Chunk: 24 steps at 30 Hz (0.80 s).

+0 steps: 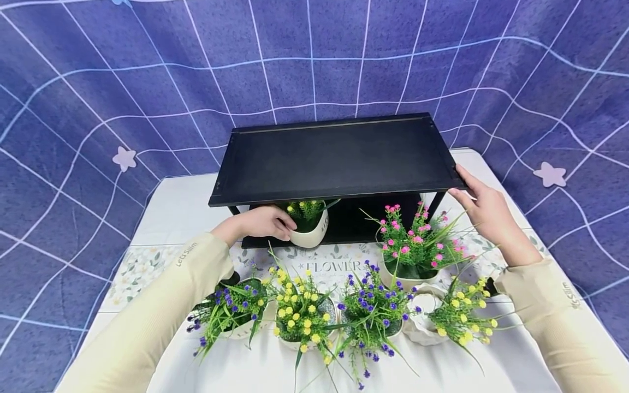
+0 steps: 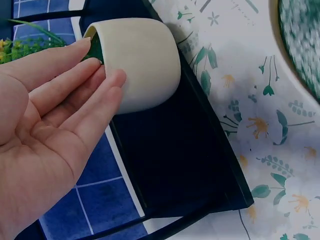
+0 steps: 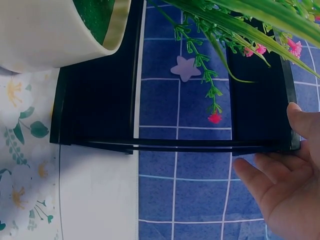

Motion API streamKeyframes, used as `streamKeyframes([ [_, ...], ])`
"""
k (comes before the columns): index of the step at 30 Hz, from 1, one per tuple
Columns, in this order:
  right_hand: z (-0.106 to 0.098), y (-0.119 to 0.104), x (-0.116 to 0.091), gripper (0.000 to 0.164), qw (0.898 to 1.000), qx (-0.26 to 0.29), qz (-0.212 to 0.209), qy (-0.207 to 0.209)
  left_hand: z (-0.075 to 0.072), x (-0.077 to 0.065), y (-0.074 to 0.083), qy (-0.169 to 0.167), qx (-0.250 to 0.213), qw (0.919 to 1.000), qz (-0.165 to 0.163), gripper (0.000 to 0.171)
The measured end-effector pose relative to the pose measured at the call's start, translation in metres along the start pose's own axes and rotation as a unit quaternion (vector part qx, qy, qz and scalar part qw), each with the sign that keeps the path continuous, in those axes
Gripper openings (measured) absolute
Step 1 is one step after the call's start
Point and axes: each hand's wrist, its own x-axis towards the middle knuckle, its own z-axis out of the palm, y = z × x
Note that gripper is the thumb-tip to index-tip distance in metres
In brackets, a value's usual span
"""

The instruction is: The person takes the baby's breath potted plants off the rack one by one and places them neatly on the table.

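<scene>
My left hand [image 1: 267,222] holds the rim of a cream flowerpot [image 1: 312,231] with yellow flowers, at the front of the lower board [image 2: 165,165] of a black two-tier shelf [image 1: 334,158]. In the left wrist view the fingertips meet the rim of the pot [image 2: 142,65], which sits over that board. My right hand [image 1: 486,210] grips the front right corner of the shelf's top board, thumb above and fingers below. Close to it stands a potted plant with pink flowers [image 1: 405,250], in front of the shelf. The top board hides part of the yellow plant.
Along the front of the table stand several more pots: purple flowers [image 1: 236,303] at left, yellow flowers [image 1: 304,311], purple flowers [image 1: 375,300], and a white ruffled pot [image 1: 417,322] with yellow flowers. A blue grid curtain [image 1: 324,60] hangs behind the white, flower-printed tablecloth [image 1: 147,273].
</scene>
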Motion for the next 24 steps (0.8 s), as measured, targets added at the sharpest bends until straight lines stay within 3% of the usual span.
streamKeyframes([
  [4,0.000,0.000,0.000,0.056,1.000,0.002,0.002,-0.001,0.000,-0.001,0.000,0.010,-0.008,0.9999,-0.002,0.035],
  [9,0.000,0.000,0.000,0.056,1.000,0.003,0.002,-0.001,0.002,0.000,0.003,0.037,0.013,0.9992,-0.003,0.030],
  [15,0.000,-0.001,0.000,0.056,1.000,0.001,0.007,-0.001,0.008,0.009,0.004,0.057,0.066,0.9939,-0.068,0.015],
  [20,0.001,-0.002,0.000,0.056,1.000,0.002,0.011,-0.001,0.013,0.012,0.007,0.085,0.092,0.9864,-0.106,0.049],
  [24,0.001,-0.002,0.000,0.056,1.000,0.007,0.012,-0.001,0.021,0.014,0.011,0.109,0.102,0.9791,-0.138,0.049],
])
